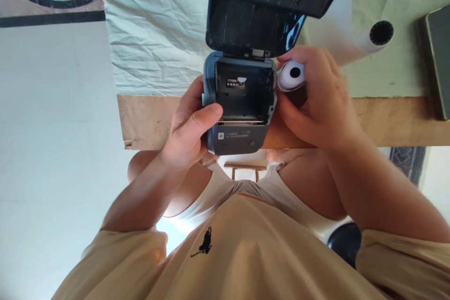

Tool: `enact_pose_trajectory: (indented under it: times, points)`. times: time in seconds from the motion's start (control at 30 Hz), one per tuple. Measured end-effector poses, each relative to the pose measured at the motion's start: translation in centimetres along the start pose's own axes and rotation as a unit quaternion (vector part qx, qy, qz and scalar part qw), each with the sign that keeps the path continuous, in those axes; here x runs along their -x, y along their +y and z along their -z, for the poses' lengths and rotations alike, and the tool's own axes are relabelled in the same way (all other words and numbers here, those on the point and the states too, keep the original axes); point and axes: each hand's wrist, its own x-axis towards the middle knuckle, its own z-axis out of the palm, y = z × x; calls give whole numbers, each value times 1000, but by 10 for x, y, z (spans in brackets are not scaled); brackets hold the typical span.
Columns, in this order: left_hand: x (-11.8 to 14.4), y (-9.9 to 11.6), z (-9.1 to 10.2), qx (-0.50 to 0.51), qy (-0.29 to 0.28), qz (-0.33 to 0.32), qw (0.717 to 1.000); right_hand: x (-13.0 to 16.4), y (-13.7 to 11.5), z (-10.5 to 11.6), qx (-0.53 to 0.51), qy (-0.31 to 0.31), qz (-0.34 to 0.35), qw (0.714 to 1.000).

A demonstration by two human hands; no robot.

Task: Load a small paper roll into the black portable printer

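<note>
Small grey-blue plastic printer [235, 138] at wooden table edge, lid [256, 14] flipped open away from person, empty paper bay facing up. Left hand [188, 129] wrapped round its left side. Right hand [318, 98] curled round white paper roll [291, 76], hollow core end toward camera, just beside printer's right wall. Crumpled pale cloth [158, 23] beneath.

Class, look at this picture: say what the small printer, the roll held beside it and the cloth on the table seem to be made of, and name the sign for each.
Printer: likely moulded plastic, matt grey-blue with a glossy open lid.
Roll: probably paper, smooth white windings around a dark hollow core.
Cloth: woven fabric, pale and creased.
</note>
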Motion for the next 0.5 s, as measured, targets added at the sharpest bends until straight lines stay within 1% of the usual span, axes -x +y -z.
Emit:
enact_pose_trajectory:
  times: [0.1, 0.13, 0.23, 0.3, 0.43, 0.5]
  points:
    - [0, 1, 0, 7, -3, 6, 1000, 0, 3, -2, 18, 39, -1, 999]
    - [1, 1, 0, 11, -5, 4, 1000, 0, 4, -2, 13, 42, -1, 999]
    - [1, 2, 0, 15, -5, 1, 1000, 2, 5, -2, -30, 32, -29, 999]
    - [2, 2, 0, 13, -4, 7, 1000, 2, 4, -1, -35, 20, -49, 998]
    - [2, 2, 1, 21, -14, 6, 1000, 0, 4, -4, -5, 19, 8, 1000]
    - [2, 2, 1, 20, -15, 4, 1000, -2, 4, -7, 12, 37, 19, 999]
